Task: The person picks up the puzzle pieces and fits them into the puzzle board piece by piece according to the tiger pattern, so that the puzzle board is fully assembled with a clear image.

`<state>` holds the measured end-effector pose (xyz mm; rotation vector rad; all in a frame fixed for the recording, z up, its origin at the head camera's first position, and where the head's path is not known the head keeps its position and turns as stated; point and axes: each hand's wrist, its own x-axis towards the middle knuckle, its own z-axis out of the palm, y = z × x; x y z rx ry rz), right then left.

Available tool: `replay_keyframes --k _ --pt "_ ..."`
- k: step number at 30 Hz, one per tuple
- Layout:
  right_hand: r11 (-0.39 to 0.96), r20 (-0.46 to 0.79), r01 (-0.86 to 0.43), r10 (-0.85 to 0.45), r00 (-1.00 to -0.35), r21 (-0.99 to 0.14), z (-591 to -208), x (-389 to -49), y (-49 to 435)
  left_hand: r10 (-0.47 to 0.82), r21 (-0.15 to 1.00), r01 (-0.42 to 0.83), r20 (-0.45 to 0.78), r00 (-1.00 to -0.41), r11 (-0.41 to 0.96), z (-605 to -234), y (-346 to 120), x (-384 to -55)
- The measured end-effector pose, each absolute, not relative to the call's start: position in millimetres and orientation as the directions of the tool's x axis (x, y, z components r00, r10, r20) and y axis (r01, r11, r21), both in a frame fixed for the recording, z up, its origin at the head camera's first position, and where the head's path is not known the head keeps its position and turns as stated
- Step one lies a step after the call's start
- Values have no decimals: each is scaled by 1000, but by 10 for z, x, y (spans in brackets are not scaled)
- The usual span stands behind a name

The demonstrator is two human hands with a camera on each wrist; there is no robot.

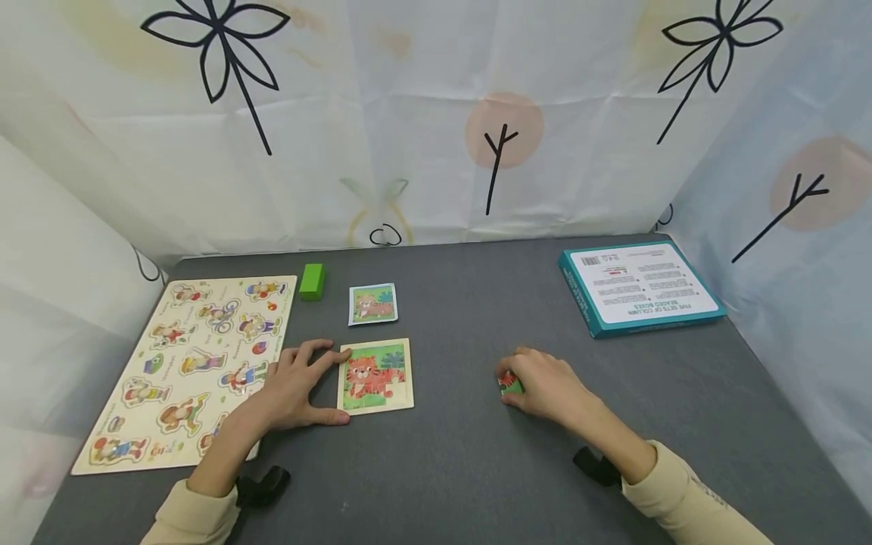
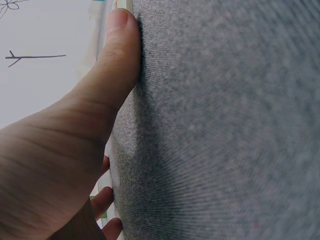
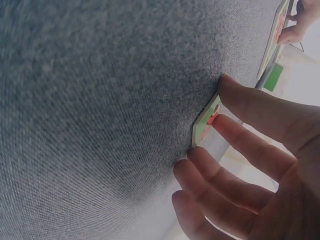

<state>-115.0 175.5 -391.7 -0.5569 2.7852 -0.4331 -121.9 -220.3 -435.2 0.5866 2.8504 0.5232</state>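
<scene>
A square tiger picture puzzle (image 1: 376, 378) with a pale wooden border lies on the dark grey table. My left hand (image 1: 300, 386) holds it at its left side, index finger at the upper corner and thumb at the lower one. In the left wrist view the thumb (image 2: 120, 55) lies along the puzzle's edge. To the right, my right hand (image 1: 545, 384) grips a small red and green puzzle piece (image 1: 511, 382) by its edges, low at the tabletop. The right wrist view shows this piece (image 3: 201, 125) between thumb and fingers, the index fingertip on its face.
A small tiger picture card (image 1: 373, 304) lies behind the puzzle, with a green block (image 1: 312, 281) left of it. A large board of printed figures (image 1: 184, 363) reaches under my left forearm. At the back right lies a teal box (image 1: 643, 288). Patterned cloth (image 1: 422, 136) walls the table.
</scene>
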Motion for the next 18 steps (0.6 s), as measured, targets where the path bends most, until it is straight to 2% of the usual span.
replay_keyframes --k 6,18 --pt "872 -205 -329 -419 -884 -363 -3930 -1161 1736 409 377 340 -117 -905 861 -4343 -2202 -1216" --pt "863 -128 -353 -422 -898 -362 -3966 -1152 1612 411 378 345 -109 -905 859 -4342 -2198 -1210"
